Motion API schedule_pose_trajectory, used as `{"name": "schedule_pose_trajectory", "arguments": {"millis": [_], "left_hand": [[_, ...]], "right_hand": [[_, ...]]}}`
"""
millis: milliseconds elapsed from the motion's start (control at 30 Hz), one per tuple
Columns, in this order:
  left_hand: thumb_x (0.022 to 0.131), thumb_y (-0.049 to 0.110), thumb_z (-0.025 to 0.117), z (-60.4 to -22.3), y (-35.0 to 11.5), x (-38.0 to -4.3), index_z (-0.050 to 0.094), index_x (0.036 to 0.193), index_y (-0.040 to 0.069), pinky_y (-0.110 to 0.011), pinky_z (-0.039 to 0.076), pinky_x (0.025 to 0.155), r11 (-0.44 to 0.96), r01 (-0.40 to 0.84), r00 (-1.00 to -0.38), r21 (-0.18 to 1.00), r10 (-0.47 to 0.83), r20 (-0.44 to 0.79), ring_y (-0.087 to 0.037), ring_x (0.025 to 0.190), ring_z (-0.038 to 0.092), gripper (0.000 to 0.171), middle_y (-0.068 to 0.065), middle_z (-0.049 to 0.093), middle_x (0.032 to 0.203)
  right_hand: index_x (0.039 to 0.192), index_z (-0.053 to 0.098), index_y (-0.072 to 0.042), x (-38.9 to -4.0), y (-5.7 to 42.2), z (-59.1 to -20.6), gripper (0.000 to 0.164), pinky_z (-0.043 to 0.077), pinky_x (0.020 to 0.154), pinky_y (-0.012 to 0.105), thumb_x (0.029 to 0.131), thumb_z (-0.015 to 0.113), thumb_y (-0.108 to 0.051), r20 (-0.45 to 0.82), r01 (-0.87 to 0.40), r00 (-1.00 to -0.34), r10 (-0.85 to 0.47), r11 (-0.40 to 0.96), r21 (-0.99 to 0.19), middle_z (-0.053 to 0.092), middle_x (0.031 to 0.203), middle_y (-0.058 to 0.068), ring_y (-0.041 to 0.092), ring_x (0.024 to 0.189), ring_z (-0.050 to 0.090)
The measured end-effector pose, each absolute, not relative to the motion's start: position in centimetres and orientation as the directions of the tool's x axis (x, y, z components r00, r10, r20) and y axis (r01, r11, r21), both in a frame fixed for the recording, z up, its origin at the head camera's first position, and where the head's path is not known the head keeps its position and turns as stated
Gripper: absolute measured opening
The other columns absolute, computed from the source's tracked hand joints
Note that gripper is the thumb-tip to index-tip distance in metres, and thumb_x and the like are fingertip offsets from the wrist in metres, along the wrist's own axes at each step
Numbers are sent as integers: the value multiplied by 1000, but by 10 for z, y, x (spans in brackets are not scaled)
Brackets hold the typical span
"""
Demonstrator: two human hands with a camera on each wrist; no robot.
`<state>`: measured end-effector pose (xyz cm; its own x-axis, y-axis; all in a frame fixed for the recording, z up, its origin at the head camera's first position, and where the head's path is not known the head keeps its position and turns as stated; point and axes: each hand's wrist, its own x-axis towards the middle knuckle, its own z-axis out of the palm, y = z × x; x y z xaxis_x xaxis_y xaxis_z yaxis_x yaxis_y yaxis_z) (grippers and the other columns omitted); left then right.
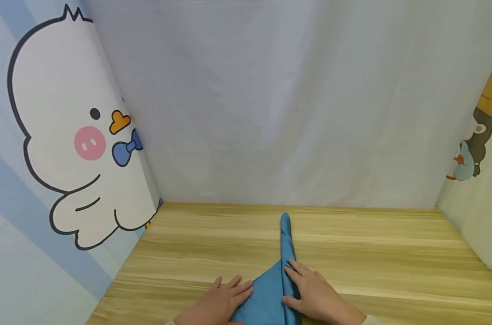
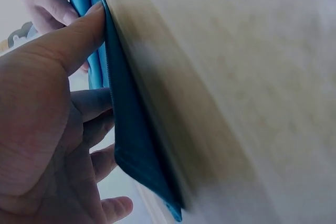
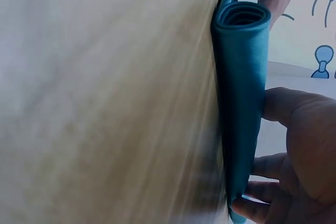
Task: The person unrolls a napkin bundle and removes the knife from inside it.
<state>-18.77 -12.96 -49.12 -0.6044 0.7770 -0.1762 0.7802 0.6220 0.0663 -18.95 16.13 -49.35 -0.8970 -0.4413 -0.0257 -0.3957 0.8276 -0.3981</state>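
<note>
A shiny teal-blue cloth with a stitched hem lies on the table, its left part flat and narrowing to a slanted edge. Its right side is wound into a long tube, the rolled part, pointing away from me; the coiled layers show at its near end in the right wrist view. My left hand rests on the flat part, fingers spread, thumb at the hem in the left wrist view. Thumb and fingertips of my right hand touch the roll along its length, with the fingers fairly straight.
The wood-grain table reaches back to a plain pale curtain. On the left stands a panel with a cartoon bird; another printed panel borders the right side.
</note>
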Motion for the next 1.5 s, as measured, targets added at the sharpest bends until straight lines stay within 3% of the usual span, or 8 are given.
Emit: {"name": "schedule_pose_trajectory", "arguments": {"millis": [800, 1133, 1267, 1500], "left_hand": [[86, 74, 34, -487, -137, -185, 32, 152, 22, -56, 31, 106, 655, 741, -618, 145, 751, -233, -26, 142, 28, 83, 7, 27, 157], [94, 65, 37, -478, -121, -185, 40, 148, 13, -51, 37, 104, 612, 790, -599, 38, 784, -165, -23, 140, 32, 75, -5, 34, 153], [92, 69, 35, -476, -105, -185, 39, 148, 11, -47, 40, 103, 607, 794, -598, 24, 787, -151, -21, 140, 32, 81, -6, 34, 153], [89, 72, 34, -483, -88, -188, 34, 151, 11, -45, 41, 102, 619, 784, -595, 47, 771, -225, -17, 143, 25, 86, -3, 26, 157]], "right_hand": [[144, 46, -5, -187, 158, -496, 76, 30, 99, 66, 88, 61, -55, -67, -370, -896, -438, 822, -432, 37, 150, 15, 37, 135, 37], [143, 46, -3, -185, 154, -487, 73, 31, 97, 69, 90, 62, -51, -11, -424, -881, -473, 798, -428, 35, 150, 18, 37, 136, 35], [142, 46, -3, -185, 145, -481, 72, 31, 97, 69, 90, 63, -50, -7, -448, -868, -496, 790, -419, 34, 150, 19, 38, 137, 32], [143, 46, -5, -187, 133, -484, 84, 29, 96, 72, 84, 61, -63, -94, -442, -861, -500, 827, -348, 29, 152, 21, 44, 139, 26]]}}
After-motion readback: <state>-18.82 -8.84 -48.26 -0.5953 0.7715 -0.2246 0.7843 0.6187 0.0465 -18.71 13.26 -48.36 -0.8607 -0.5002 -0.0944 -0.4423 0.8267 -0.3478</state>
